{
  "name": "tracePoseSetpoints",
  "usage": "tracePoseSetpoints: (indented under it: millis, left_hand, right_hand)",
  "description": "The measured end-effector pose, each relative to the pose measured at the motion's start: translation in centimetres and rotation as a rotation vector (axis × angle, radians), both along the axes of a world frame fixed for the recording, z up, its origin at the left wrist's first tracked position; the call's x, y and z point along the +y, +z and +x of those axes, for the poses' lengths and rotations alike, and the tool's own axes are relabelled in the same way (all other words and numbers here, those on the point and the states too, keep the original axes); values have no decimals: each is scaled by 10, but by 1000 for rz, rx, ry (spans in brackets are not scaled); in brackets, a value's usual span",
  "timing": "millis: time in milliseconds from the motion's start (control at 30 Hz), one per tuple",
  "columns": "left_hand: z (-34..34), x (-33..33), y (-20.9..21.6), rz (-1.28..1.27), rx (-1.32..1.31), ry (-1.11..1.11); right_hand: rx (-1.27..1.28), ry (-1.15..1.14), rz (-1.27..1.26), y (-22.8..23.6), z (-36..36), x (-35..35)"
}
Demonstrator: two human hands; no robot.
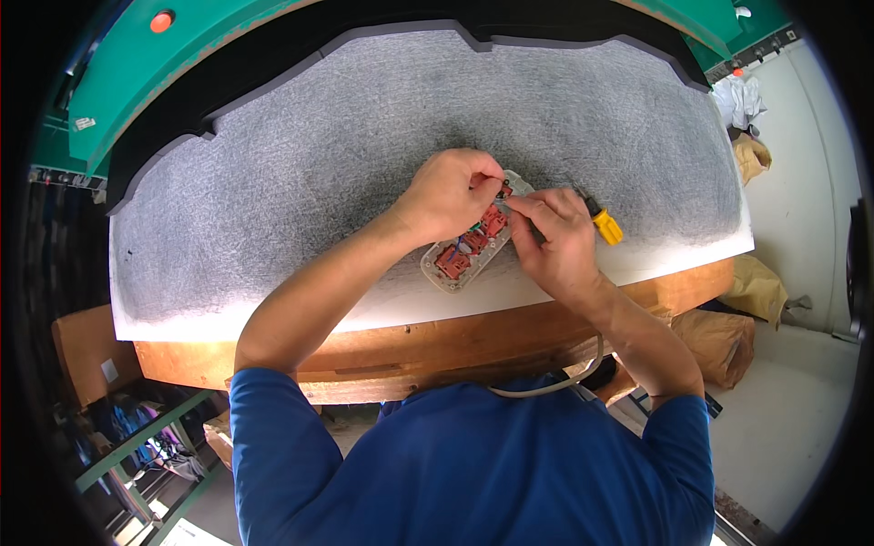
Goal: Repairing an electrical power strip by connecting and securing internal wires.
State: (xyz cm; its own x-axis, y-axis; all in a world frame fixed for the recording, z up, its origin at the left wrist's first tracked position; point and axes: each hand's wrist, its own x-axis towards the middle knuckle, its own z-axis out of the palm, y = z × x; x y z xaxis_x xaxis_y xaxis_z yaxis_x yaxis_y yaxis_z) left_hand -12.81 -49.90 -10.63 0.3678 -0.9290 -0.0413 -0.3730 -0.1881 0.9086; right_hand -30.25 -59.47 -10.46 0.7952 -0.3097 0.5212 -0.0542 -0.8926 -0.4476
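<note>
An opened power strip (428,265) with a pale casing lies slantwise on the dark worn tabletop. Inside it sit several red socket blocks (452,262), with thin coloured wires between them. My left hand (452,193) is pinched over the strip's far end; whatever its fingertips hold is hidden. At the right edge of that same end, my right hand (557,238) has thumb and forefinger closed together, and what lies between them is too small to make out. Just beyond the right hand rests a screwdriver (604,225) with a yellow handle.
A wooden edge (437,350) runs along the table's front. Green machinery (137,100) with a black border stands behind the table. A pale cord (557,386) loops below the front edge. Brown paper bags (715,346) stand at the right, and a green metal rack (146,437) at lower left.
</note>
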Motion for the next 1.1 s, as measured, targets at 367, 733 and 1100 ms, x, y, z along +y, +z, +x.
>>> tracePoseSetpoints:
  millis: [367,733,1100]
  left_hand:
    - [-2,7,0,-46,95,29]
    - [-3,10,-1,-51,93,52]
    - [-7,15,-8,-157,64,90]
  right_hand:
    - [-18,-16,220,-1,3,2]
    - [0,-22,147,1,4,5]
    - [41,-37,276,-5,5,6]
